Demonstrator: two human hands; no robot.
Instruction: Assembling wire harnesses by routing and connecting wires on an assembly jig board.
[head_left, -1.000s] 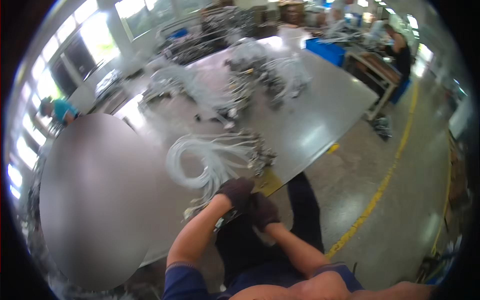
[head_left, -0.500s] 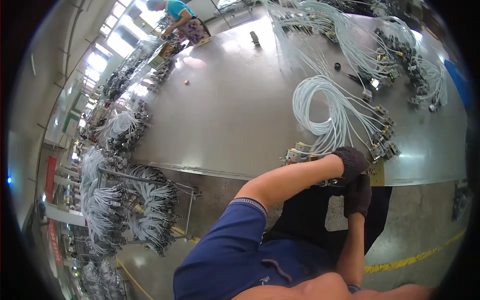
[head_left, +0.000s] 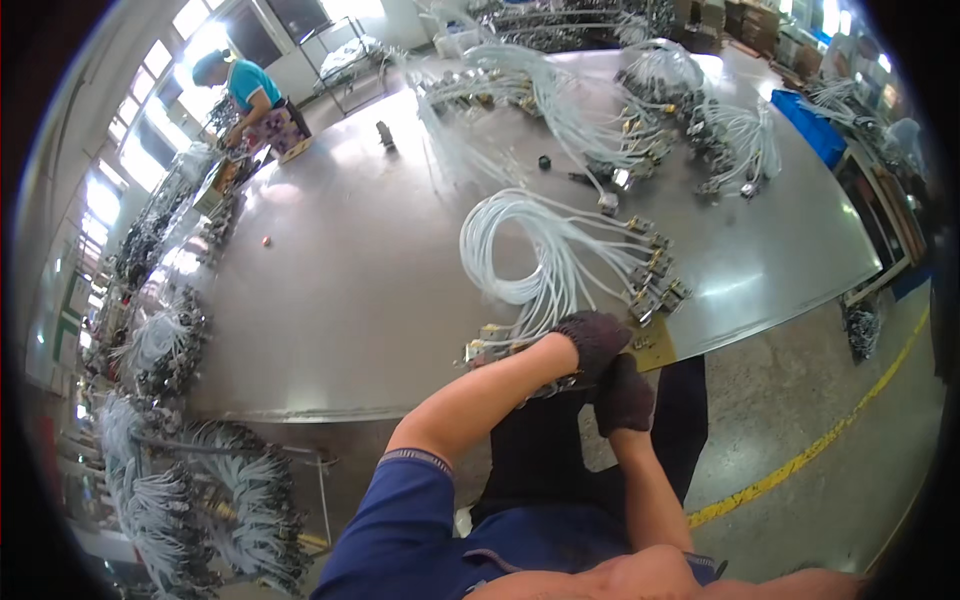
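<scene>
Both of my hands wear dark gloves and meet at the front edge of the steel table (head_left: pixel 340 290). My left hand (head_left: pixel 592 342) is closed over the near end of a white cable bundle (head_left: pixel 520 250), next to small metal connectors (head_left: pixel 490 345) at the edge. This bundle is coiled in a loop, with a row of connectors (head_left: pixel 655 275) on its right side. My right hand (head_left: pixel 624 396) sits just under the left one, below the table edge, touching it. Its fingers are curled, and whatever is in them is hidden.
More white cable bundles (head_left: pixel 560 100) lie across the far half of the table. A person in a teal top (head_left: pixel 250 95) works at the far left corner. Racks hung with cables (head_left: pixel 220 500) stand to my left. A blue bin (head_left: pixel 815 125) and a yellow floor line (head_left: pixel 800 460) are on the right.
The view has swung from the left end of the table back toward the coiled bundle. My hands have stayed at the table edge, and the right one has risen up against the left.
</scene>
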